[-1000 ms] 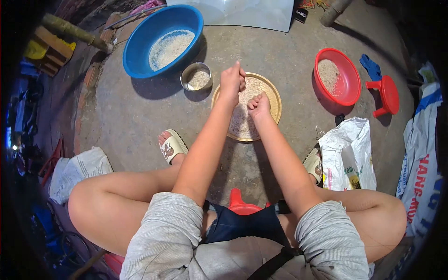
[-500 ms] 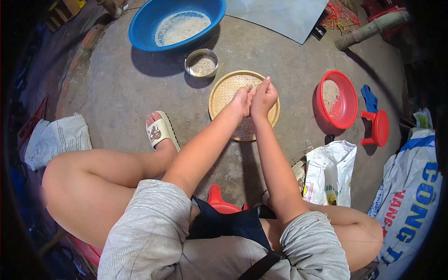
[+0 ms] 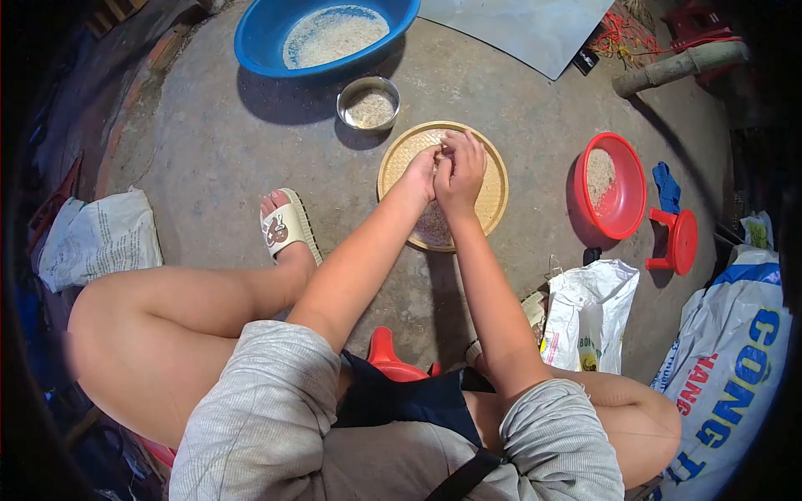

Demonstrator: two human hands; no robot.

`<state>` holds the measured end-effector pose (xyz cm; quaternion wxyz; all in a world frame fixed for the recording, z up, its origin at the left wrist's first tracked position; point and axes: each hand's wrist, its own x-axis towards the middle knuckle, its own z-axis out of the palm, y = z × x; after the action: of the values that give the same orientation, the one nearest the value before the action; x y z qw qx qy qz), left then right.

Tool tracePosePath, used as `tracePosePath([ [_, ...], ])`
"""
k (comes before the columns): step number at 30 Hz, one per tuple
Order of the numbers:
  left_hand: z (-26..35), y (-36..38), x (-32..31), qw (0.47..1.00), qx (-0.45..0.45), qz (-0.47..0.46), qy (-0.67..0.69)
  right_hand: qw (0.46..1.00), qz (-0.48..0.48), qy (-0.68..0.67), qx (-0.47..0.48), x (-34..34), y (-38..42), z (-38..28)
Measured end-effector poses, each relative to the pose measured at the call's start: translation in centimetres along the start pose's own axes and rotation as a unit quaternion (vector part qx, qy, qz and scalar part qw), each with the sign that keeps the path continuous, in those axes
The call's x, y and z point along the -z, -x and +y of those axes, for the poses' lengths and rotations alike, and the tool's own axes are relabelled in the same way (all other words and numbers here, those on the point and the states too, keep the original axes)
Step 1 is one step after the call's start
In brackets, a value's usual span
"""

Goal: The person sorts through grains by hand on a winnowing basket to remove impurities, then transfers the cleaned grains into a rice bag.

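Observation:
A round woven bamboo tray (image 3: 499,188) lies on the floor in front of me, with pale and brownish grain (image 3: 432,227) spread on its near part. Above it my left hand (image 3: 423,174) is cupped palm up and seems to hold a little rice; its fingertips are partly hidden. My right hand (image 3: 462,174) is right beside it, touching or nearly touching, its fingers bent loosely over the left palm and its thumb apart from them. Just beyond the tray stands a metal bowl (image 3: 341,108) with grain in it.
A big blue basin (image 3: 251,60) with pale grain stands at the back. To the right are a red basin (image 3: 628,213) of grain, a red stool (image 3: 685,242), a bamboo pole (image 3: 681,68) and white sacks (image 3: 614,288). A grey sheet (image 3: 526,33) lies at the back.
My right hand has gone from closed, with its thumb up, to fingers loosened and spread over my left palm. The view has shifted slightly.

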<state>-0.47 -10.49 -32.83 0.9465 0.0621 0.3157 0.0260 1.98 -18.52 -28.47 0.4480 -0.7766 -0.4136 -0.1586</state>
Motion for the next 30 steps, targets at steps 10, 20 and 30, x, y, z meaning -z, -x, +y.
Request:
tracePosePath([
  [10, 8.7, 2.0, -3.5, 0.962, -0.228, 0.142, 0.047, 0.989, -0.081, 0.084, -0.089, 0.3, 5.5, 2.9],
  [20, 16.6, 1.9, -2.3, 0.927, -0.300, 0.186, -0.128, 0.940, -0.138, 0.212, -0.230, 0.4, 9.2, 6.0],
  [30, 14.5, 0.2, 0.4, 0.869, -0.331, 0.261, -0.259, 0.933, -0.148, 0.242, -0.221, 0.1, 9.0, 6.3],
])
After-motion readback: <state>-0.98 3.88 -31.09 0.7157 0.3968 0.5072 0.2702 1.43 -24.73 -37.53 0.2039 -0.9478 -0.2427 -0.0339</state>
